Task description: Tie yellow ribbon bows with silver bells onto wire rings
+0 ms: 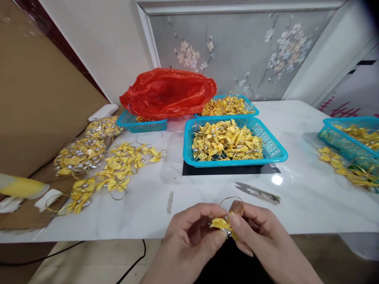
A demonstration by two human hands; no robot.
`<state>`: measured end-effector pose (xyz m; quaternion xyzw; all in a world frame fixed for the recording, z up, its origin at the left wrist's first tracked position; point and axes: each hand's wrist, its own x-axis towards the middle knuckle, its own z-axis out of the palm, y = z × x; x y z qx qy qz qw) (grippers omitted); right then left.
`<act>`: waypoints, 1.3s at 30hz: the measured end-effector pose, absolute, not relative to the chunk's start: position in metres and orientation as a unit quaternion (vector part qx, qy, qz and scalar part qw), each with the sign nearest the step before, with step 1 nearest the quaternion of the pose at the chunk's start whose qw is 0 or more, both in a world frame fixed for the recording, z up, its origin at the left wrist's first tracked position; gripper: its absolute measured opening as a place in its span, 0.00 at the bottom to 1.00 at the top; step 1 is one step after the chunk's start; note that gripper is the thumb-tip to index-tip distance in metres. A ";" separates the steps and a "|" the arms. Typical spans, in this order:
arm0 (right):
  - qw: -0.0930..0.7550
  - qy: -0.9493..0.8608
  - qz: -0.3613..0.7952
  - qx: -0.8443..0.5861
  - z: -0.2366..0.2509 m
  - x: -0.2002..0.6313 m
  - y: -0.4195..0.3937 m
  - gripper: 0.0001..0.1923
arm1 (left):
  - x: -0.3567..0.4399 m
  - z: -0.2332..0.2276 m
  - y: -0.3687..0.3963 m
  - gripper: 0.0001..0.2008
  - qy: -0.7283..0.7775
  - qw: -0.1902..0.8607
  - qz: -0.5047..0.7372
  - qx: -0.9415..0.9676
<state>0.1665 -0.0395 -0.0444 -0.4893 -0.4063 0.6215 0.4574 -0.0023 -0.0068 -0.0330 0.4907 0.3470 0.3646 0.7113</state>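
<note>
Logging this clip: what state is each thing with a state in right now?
Small yellow ribbon bow: pinched between left hand and right hand.
Thin gold wire ring: held with the bow.
Silver thread snips: lying flat, untouched.
Middle turquoise plastic basket: filled with bows.
Red plastic bag: crumpled over left basket.

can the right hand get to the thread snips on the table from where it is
Probably yes. The snips lie on bare tabletop just beyond the right hand, with nothing between them. But that hand and the left hand both pinch a yellow bow, so it must let go first.
</note>
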 end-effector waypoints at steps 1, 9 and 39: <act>0.461 -0.410 0.621 -0.483 -0.046 0.170 -0.038 0.23 | -0.003 -0.035 -0.007 0.06 0.348 0.722 0.367 0.472; 0.646 -0.180 0.623 -0.402 -0.038 0.192 -0.007 0.16 | -0.002 -0.040 -0.005 0.06 0.280 0.810 0.372 0.357; 0.393 -0.680 0.426 -0.450 -0.033 0.180 -0.002 0.10 | -0.008 -0.048 -0.001 0.15 0.363 0.787 0.383 0.321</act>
